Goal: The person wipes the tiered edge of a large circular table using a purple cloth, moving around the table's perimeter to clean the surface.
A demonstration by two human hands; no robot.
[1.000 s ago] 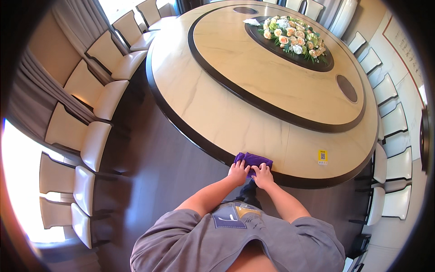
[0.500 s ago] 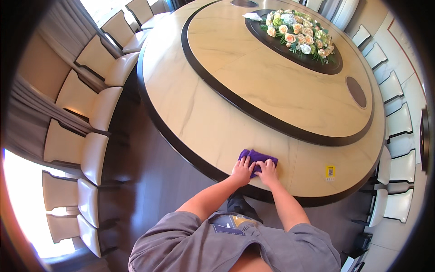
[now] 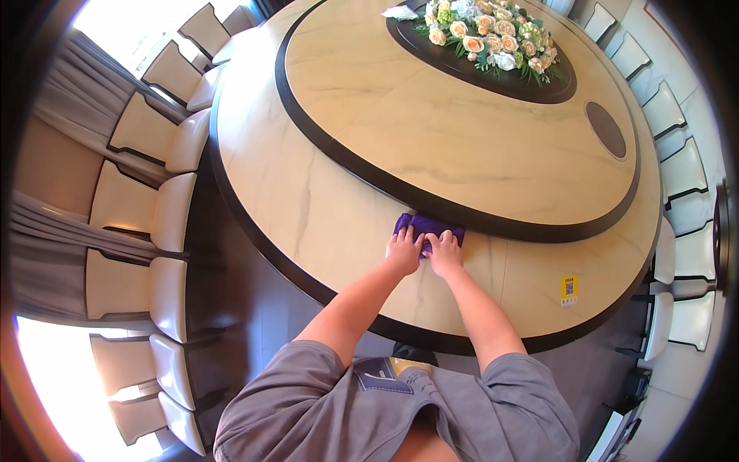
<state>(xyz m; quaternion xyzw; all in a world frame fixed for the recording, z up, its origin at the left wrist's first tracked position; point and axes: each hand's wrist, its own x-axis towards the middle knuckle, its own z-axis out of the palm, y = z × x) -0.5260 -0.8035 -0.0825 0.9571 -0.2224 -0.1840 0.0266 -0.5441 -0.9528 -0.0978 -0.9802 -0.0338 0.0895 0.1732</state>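
Observation:
A folded purple cloth [image 3: 440, 224] lies on the outer ring of the large round marble-patterned table [image 3: 339, 212]. Its far edge reaches the dark rim of the raised turntable [image 3: 358, 179]. My left hand [image 3: 405, 252] holds the cloth's left part, with the fingers pressed down over it. Close beside it, my right hand [image 3: 445, 252] grips the right part with bent fingers. Both hands rest against the tabletop, nearly touching each other, and cover the cloth's near side.
A flower arrangement [image 3: 493, 38] stands at the turntable's centre, with a white crumpled item [image 3: 399, 12] beside it. A yellow sticker [image 3: 569, 287] is on the table to the right. Cream chairs [image 3: 123, 206] line the left side, and more chairs [image 3: 683, 175] the right.
Both hands have pushed the purple cloth away from the table's near edge, up to the turntable rim. My arms reach further forward, and the head view has shifted.

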